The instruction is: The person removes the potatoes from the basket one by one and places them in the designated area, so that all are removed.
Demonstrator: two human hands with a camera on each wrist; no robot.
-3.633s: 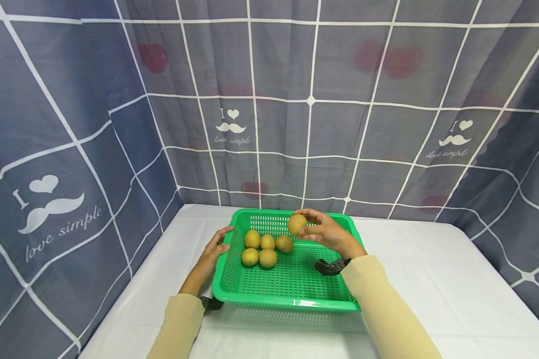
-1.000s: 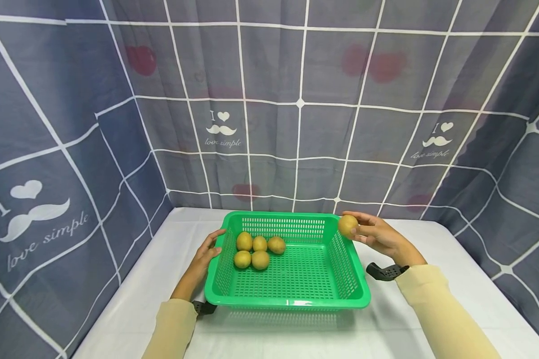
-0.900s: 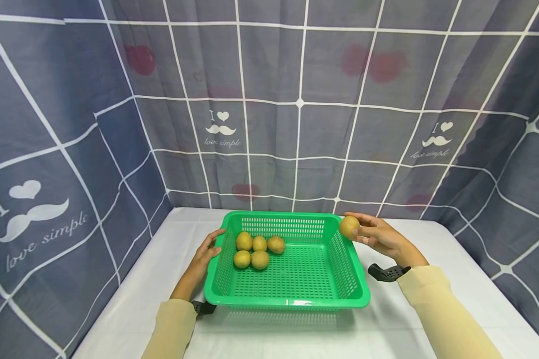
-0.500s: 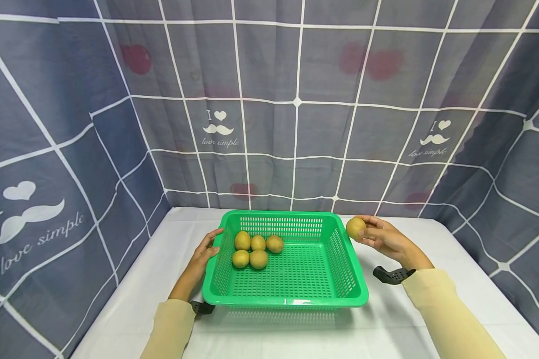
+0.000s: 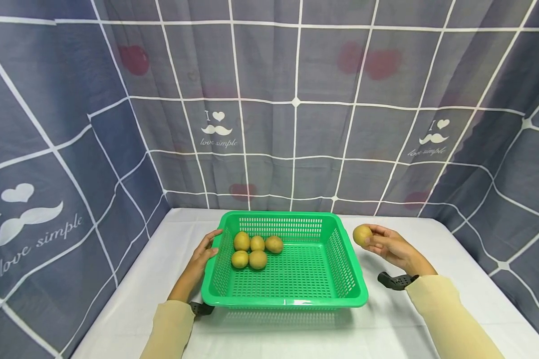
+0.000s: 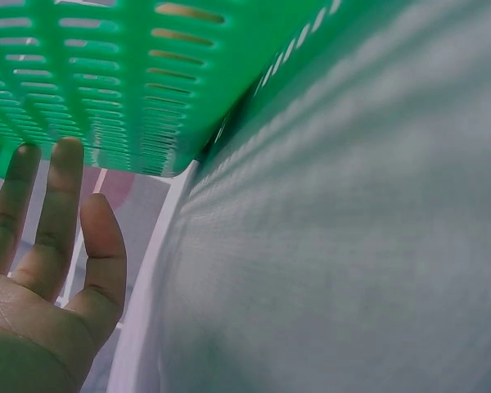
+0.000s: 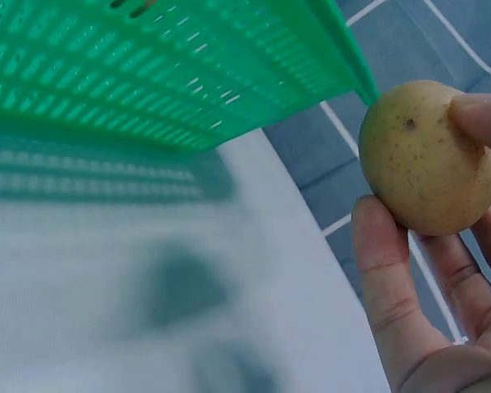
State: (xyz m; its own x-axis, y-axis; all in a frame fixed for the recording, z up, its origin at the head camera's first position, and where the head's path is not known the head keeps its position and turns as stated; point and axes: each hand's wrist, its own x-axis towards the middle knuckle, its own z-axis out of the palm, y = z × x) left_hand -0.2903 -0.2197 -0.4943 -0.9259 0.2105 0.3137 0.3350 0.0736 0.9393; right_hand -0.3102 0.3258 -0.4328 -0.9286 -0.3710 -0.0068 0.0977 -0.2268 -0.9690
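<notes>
My right hand [image 5: 393,249] pinches a round, tan-yellow potato [image 5: 362,235] between thumb and fingers, just outside the basket's right rim. In the right wrist view the potato [image 7: 430,160] shows speckled skin and a small dark spot, held above the white table. My left hand [image 5: 200,257] rests at the left rim of a green plastic basket [image 5: 285,302]. From the left wrist view, its fairly straight fingers [image 6: 61,201] reach up to the basket's slotted outer wall [image 6: 98,90]. Several more potatoes [image 5: 258,260] lie grouped in the basket's left half.
A white cloth covers the table [image 5: 296,339] under the basket. Behind and at both sides hangs a grey-blue checked curtain [image 5: 269,124] with white lettering. Black wrist bands [image 5: 397,280] sit on both wrists.
My right hand has carried the potato from above the basket rightward past its right rim, then lower and further right. The left hand stays at the left rim.
</notes>
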